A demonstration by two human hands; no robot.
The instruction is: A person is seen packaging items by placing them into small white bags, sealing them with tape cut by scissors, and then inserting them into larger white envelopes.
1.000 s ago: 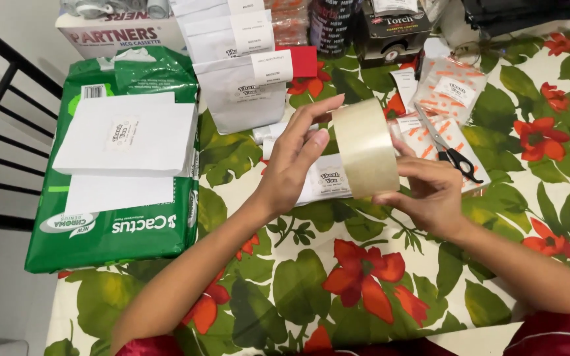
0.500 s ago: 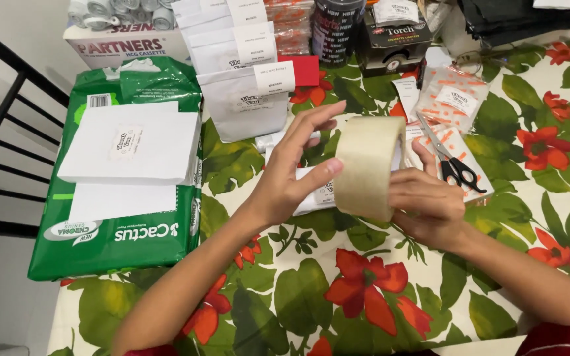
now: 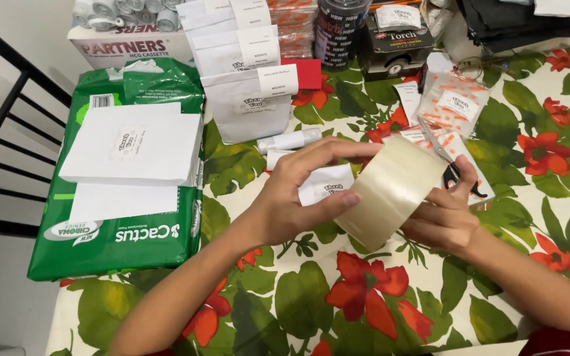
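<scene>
Two hands hold one wide roll of clear packing tape (image 3: 390, 191) above the floral tablecloth (image 3: 338, 310). The left hand (image 3: 295, 198) pinches its near rim between thumb and fingers; the right hand (image 3: 446, 214) cups its far side, fingers curled. Beyond lie black-handled scissors (image 3: 450, 165) and white paper bags (image 3: 249, 105).

The bench (image 3: 549, 217) wears a cloth with red flowers and green leaves. On it lie a green plastic pack (image 3: 126, 231), white paper bags (image 3: 249, 99), scissors (image 3: 453, 173) and a cardboard box (image 3: 133, 49).
</scene>
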